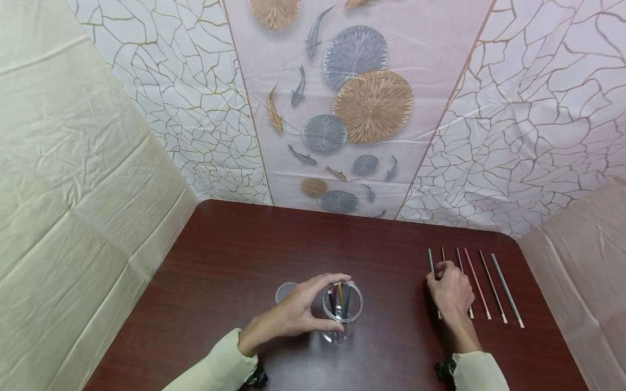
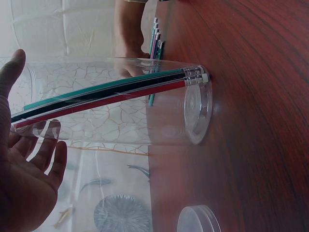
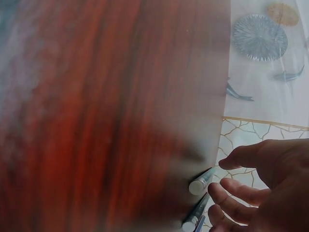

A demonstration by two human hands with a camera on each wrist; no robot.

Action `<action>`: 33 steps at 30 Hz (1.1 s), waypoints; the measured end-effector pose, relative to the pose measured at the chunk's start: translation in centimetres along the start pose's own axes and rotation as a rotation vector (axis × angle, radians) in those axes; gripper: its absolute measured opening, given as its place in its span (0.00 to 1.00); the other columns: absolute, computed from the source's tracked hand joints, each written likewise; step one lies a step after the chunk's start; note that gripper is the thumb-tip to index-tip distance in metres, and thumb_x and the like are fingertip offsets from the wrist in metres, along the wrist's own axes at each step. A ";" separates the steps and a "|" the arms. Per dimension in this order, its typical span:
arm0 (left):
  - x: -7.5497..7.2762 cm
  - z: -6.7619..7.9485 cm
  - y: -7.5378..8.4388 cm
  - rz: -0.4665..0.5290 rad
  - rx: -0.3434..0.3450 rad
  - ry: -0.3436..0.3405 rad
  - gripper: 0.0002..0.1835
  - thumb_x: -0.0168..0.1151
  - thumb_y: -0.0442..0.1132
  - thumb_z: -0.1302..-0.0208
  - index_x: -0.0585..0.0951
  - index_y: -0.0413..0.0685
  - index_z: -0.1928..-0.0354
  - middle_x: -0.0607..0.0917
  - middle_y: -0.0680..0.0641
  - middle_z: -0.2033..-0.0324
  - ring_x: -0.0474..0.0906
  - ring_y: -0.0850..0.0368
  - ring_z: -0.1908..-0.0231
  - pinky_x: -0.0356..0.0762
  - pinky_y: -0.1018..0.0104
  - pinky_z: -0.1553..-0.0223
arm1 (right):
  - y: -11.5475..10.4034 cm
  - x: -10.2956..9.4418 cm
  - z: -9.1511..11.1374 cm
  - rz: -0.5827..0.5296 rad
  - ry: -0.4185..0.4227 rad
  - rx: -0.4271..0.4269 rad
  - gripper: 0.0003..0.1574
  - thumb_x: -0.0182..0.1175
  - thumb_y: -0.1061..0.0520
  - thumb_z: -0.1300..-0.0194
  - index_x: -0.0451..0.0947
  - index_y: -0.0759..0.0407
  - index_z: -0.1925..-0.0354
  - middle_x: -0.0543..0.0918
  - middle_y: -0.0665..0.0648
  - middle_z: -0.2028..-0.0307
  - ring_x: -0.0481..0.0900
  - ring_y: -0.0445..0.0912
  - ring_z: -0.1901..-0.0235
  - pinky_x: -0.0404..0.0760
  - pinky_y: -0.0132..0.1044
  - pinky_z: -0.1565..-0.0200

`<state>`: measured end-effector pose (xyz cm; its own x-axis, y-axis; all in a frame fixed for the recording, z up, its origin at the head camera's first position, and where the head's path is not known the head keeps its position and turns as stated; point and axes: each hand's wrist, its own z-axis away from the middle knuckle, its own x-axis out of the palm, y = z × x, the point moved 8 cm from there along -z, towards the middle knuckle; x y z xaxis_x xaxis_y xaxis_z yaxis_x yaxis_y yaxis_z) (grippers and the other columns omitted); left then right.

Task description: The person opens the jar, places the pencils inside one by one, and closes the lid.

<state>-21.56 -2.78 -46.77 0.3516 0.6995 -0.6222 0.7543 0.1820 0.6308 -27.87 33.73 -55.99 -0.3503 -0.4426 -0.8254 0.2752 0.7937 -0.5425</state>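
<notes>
A clear jar point(image 2: 111, 133) stands upright on the table, and my left hand point(image 1: 298, 309) holds it near its mouth, thumb on the near side and fingers on the far side. Several pencils point(image 2: 106, 95) lean inside, white eraser ends down; green, black and red ones show in the left wrist view. At the right, my right hand point(image 1: 451, 290) is low over a row of pencils point(image 1: 476, 282). In the right wrist view, its thumb and fingertips stand apart on either side of the leftmost, green pencil point(image 3: 200, 182).
A round clear lid point(image 1: 285, 292) lies on the dark red-brown table point(image 1: 235, 244), left of the jar and partly behind the left hand. Patterned cloth point(image 1: 342, 163) hangs along the back edge, with plain pale cloth point(image 1: 98, 217) on the left.
</notes>
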 end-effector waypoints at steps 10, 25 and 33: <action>0.0 -0.1 0.0 0.006 -0.001 -0.001 0.51 0.84 0.48 0.43 0.66 0.52 0.21 0.77 0.52 0.29 0.74 0.58 0.31 0.74 0.56 0.31 | 0.2 0.3 -0.1 0.033 -0.037 -0.018 0.19 0.67 0.56 0.35 0.81 0.64 0.48 0.87 0.65 0.61 0.84 0.69 0.61 0.78 0.62 0.68; 0.0 0.0 0.0 -0.010 0.015 0.002 0.51 0.85 0.47 0.43 0.66 0.51 0.22 0.77 0.52 0.29 0.74 0.58 0.31 0.73 0.57 0.31 | 0.2 0.7 -0.5 0.065 -0.074 -0.004 0.18 0.65 0.58 0.36 0.82 0.65 0.49 0.88 0.65 0.62 0.85 0.70 0.62 0.77 0.63 0.69; 0.0 0.0 0.1 -0.015 0.012 0.000 0.51 0.84 0.48 0.43 0.66 0.52 0.21 0.77 0.53 0.29 0.74 0.58 0.31 0.73 0.57 0.31 | 0.2 0.4 -0.6 0.075 -0.083 -0.006 0.20 0.66 0.56 0.37 0.83 0.67 0.50 0.88 0.65 0.64 0.85 0.68 0.66 0.76 0.58 0.72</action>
<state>-21.54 -2.75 -46.68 0.3401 0.6971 -0.6311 0.7660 0.1839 0.6159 -28.49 33.95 -56.30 -0.2537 -0.4142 -0.8741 0.2926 0.8284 -0.4776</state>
